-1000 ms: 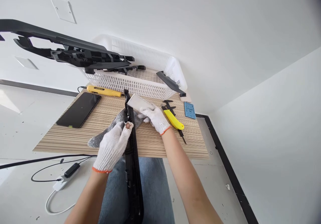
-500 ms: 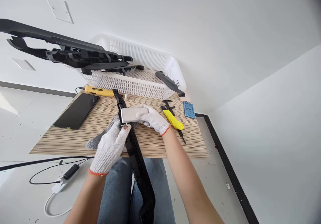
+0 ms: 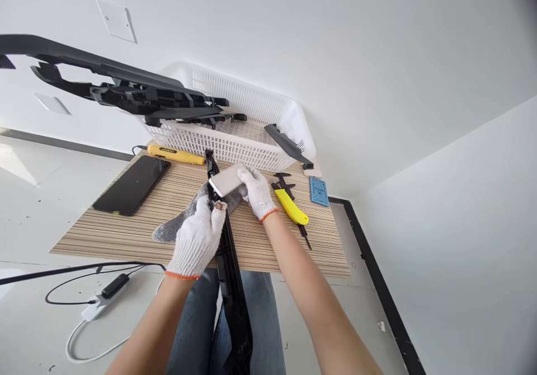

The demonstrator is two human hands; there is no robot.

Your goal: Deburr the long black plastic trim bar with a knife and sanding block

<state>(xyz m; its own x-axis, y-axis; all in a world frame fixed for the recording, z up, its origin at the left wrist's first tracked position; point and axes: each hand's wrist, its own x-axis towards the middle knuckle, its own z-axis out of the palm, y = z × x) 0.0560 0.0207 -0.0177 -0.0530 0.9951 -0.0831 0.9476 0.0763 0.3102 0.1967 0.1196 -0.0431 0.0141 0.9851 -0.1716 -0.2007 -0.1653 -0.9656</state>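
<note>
A long black plastic part (image 3: 230, 285) runs from the table down over the lap. My left hand (image 3: 198, 232), in a white knit glove with a hole showing a fingertip, is closed on its upper part. My right hand (image 3: 254, 190), also gloved, grips a flat whitish block (image 3: 227, 179) by its right end. The block lies over the upper end of the black part, tilted, its left end near my left fingertips. A grey cloth (image 3: 174, 225) lies beneath the part and the hands.
Behind stands a white basket (image 3: 251, 150) with several black parts (image 3: 142, 95), some jutting far left. Around the wooden table (image 3: 126, 235) top lie a phone (image 3: 132, 186), a yellow tool (image 3: 176, 154), a yellow cutter (image 3: 291, 206), black calipers (image 3: 284, 183) and a blue card (image 3: 319, 191).
The block has lifted and turned, its right end now higher. My right hand has moved with it, and my left hand still holds the black part. The view has shifted slightly.
</note>
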